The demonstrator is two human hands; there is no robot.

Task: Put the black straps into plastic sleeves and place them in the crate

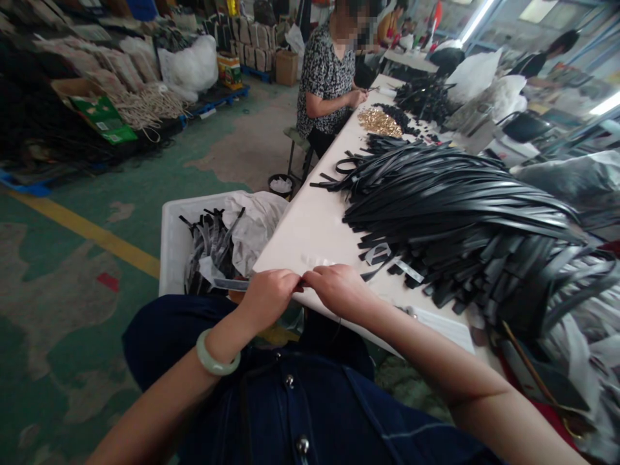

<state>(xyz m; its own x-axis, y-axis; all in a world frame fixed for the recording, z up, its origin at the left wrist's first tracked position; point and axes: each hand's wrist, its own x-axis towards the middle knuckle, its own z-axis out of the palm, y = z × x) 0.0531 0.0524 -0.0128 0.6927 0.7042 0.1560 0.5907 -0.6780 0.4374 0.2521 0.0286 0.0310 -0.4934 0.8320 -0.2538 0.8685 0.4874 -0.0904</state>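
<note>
My left hand (271, 292) and my right hand (336, 289) meet at the near edge of the white table (290, 248), fingertips pinched together. A dark strap (231, 284) sticks out to the left of my left hand, and a black end also shows just right of my right hand. The stretch between is covered by my fingers. To the right lies a big heap of long black straps (450, 194). Near its front edge are a strap with a white label (378, 254) and a pale strip (408, 270).
On the left stands a white crate (169, 248) with straps and pale cloth. Further along the table are a pile of small gold metal pieces (380, 121) and black parts (421, 97). A seated co-worker (327, 84) works there. A small black bin (281, 185) stands on the floor.
</note>
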